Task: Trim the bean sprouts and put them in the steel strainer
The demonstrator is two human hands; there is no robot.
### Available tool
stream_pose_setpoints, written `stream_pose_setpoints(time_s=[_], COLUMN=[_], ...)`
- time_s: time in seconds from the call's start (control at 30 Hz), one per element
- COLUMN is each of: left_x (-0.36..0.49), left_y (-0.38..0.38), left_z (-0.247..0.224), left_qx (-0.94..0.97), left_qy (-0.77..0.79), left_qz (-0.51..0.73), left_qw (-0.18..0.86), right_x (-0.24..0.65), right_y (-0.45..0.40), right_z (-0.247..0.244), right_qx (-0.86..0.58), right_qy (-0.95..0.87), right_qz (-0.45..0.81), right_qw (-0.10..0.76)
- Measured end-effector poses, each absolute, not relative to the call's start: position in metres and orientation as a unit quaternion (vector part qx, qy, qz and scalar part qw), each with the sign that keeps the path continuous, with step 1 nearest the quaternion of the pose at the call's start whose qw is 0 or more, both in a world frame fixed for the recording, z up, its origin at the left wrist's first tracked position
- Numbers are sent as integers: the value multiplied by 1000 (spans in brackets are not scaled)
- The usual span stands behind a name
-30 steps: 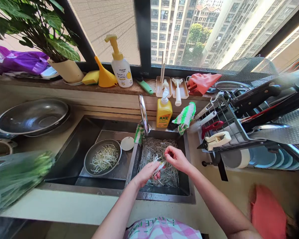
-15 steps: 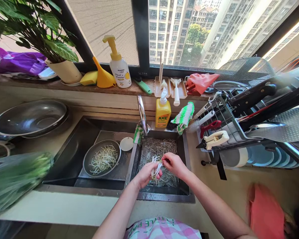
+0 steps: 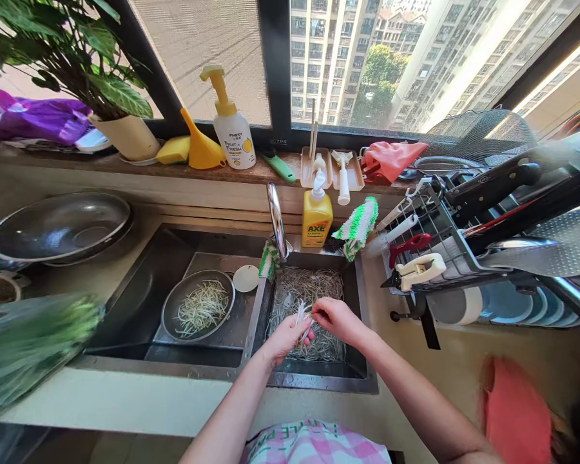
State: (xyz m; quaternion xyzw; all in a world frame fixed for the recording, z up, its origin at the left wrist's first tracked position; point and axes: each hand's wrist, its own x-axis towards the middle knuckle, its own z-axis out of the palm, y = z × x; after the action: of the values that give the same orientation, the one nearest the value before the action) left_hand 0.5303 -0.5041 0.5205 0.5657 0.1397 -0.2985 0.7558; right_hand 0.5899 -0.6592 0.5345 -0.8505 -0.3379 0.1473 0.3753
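Observation:
Over the right sink basin, my left hand (image 3: pixel 290 336) is closed around a small bunch of bean sprouts (image 3: pixel 301 314), their pale stems sticking up past the fingers. My right hand (image 3: pixel 336 318) meets it from the right, thumb and fingertips pinched together at the bunch; what lies between those fingertips is too small to make out clearly. Below both hands, many loose sprouts (image 3: pixel 326 283) float in water in the right basin (image 3: pixel 361 322). In the left basin a round metal pan (image 3: pixel 168 312) holds a heap of sprouts (image 3: pixel 203 308).
A faucet (image 3: pixel 276 219) and a yellow AXE bottle (image 3: pixel 317 222) stand behind the basin. To the right is a dish rack (image 3: pixel 457 238) with knives and utensils. A wok (image 3: pixel 60 225) and bagged greens (image 3: pixel 38 341) are at left. A white lid-like disc (image 3: pixel 245 279) lies beside the pan.
Both hands stay over the right basin, with only slight finger movement at the bunch. The right fingers sit a little closer over the left hand. The view has shifted very slightly.

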Motion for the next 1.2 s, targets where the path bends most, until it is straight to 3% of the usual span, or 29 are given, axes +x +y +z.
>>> stream_pose_setpoints(time_s=[0.13,0.23,0.37,0.5,0.6,0.83,0.97,1.03,1.2], left_x=[531,533,535,534,533,530,528,528,528], left_y=[-505,-504,-501,-500,-500,-499,-499,-499,-495], left_z=[520,522,526,528,529,524,523,525,527], left_qx=[564,561,574,606,636,682,691,682,577], left_qy=[120,118,112,96,84,9,6,11,44], left_qz=[-299,-291,-283,-301,-324,-365,-377,-380,-362], left_qw=[760,766,760,730,695,634,616,625,730], right_x=[585,581,583,595,605,622,618,616,621], right_y=[-653,-645,-641,-648,-654,-651,-642,-637,-642], right_z=[530,522,520,531,540,554,555,553,546], right_qx=[-858,-838,-708,-644,-679,-775,-806,-823,-690], right_qy=[-300,-186,-33,-16,-112,-445,-451,-384,-90], right_qz=[130,135,206,229,277,253,235,224,228], right_qw=[397,494,675,730,671,371,303,354,681])
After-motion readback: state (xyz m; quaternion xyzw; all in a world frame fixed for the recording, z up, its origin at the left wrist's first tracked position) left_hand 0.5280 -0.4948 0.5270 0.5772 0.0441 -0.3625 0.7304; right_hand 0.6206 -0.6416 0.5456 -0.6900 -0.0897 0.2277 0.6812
